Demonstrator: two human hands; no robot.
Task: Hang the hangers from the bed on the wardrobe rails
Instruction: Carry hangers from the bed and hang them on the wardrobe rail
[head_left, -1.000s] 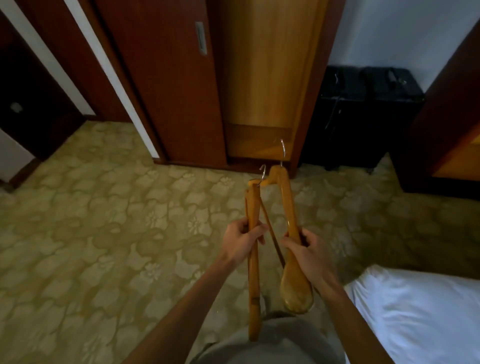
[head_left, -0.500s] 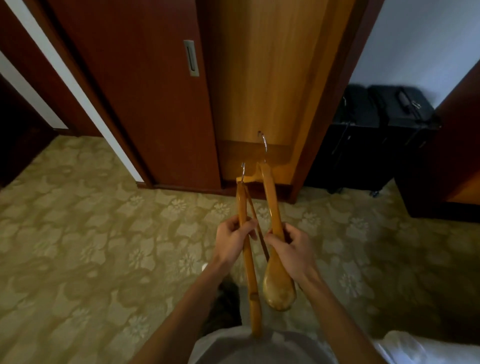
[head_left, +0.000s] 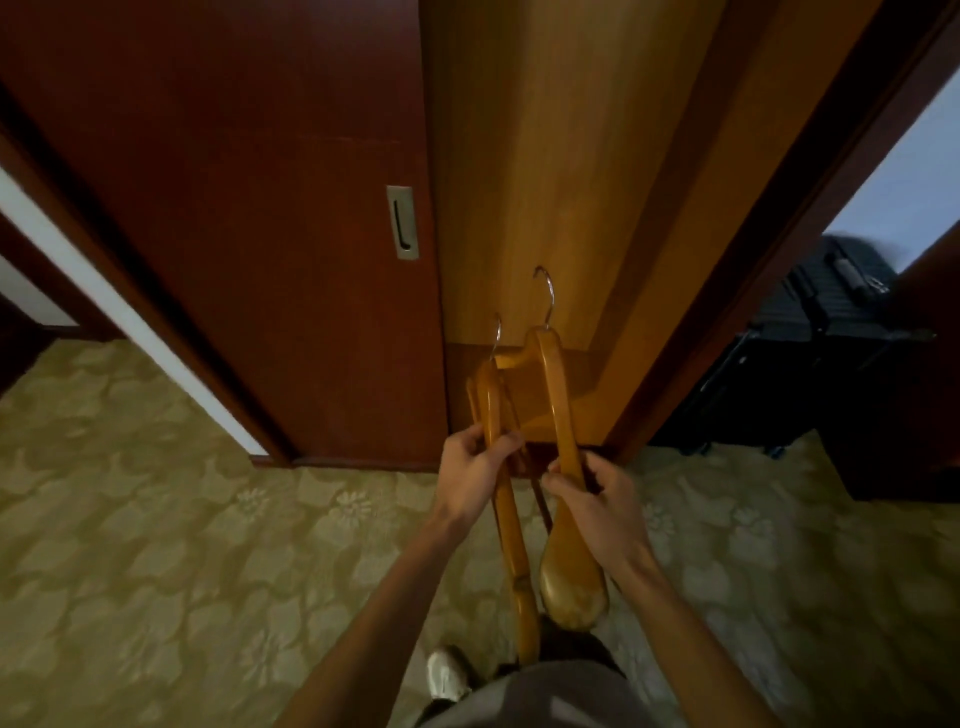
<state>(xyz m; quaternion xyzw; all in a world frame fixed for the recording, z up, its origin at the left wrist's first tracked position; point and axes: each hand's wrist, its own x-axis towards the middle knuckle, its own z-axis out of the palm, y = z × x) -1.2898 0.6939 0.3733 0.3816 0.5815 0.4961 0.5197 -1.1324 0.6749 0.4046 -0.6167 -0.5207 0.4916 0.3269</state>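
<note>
Bare forearms, grey shorts (head_left: 545, 696), pale shoe (head_left: 447, 675).

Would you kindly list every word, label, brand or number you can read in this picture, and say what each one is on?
None can be read.
Wooden hangers: no print shows.
Sliding wardrobe door and its recessed metal pull: bare, with only a dark slot.
Black suitcase: blurred; any label is unreadable.
Patterned carpet: floral motifs only.
</note>
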